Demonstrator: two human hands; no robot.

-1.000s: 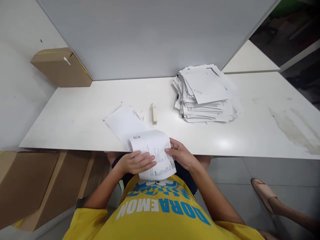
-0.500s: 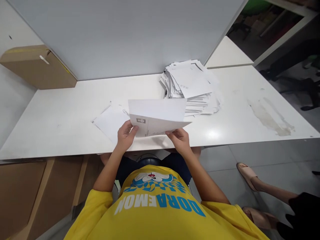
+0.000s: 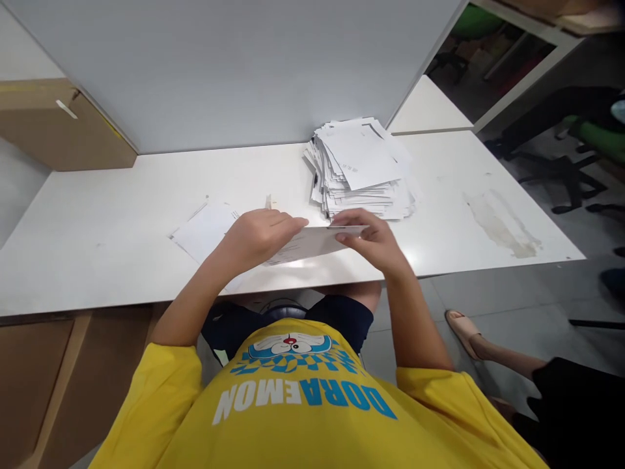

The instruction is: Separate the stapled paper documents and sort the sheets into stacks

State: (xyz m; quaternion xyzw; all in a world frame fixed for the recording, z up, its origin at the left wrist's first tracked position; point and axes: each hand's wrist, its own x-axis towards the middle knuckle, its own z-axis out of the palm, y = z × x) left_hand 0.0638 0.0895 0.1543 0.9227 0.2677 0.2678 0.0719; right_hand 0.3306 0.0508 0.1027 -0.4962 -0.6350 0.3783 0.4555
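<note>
A folded sheet of paper is held up just above the front of the desk, its crease level and facing away from me. My left hand grips it from above at the left, fingers along the folded top edge. At the other end, my right hand pinches the paper between thumb and fingers. Left of my hands, a few loose sheets lie flat on the desk. Behind my right hand rises a thick, uneven stack of papers. A small pale yellowish thing sits behind my left hand, too small to name.
The white desk meets a grey partition at the back. A cardboard box stands at the far left. On the right are a stained patch and, below, another person's sandalled foot.
The sheet, half open before, is now folded over with its crease up. My left hand has moved up and right onto the fold; my right hand has risen. The view has shifted slightly.
</note>
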